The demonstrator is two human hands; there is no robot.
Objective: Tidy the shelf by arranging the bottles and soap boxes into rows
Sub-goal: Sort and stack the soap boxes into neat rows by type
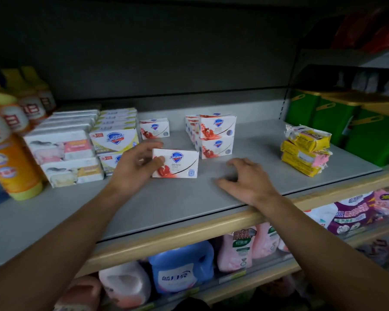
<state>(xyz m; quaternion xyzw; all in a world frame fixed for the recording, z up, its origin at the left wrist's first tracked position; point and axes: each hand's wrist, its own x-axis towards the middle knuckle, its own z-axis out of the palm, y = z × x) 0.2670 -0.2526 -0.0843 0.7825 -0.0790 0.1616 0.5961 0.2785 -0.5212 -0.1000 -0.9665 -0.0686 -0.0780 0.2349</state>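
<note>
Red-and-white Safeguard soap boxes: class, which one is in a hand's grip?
The red-and-white box standing alone at the front, held by the left hand. The single box behind it and the stacked boxes to its right are untouched.

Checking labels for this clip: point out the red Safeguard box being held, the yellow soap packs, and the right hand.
Red Safeguard box (177, 163): head view, front face.
Yellow soap packs (307, 151): head view, middle of the stack.
Right hand (247, 179): head view, back of hand.

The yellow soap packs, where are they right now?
In the head view, the yellow soap packs sit stacked on the right side of the grey shelf, just in front of the green tubs, away from both hands.
</note>
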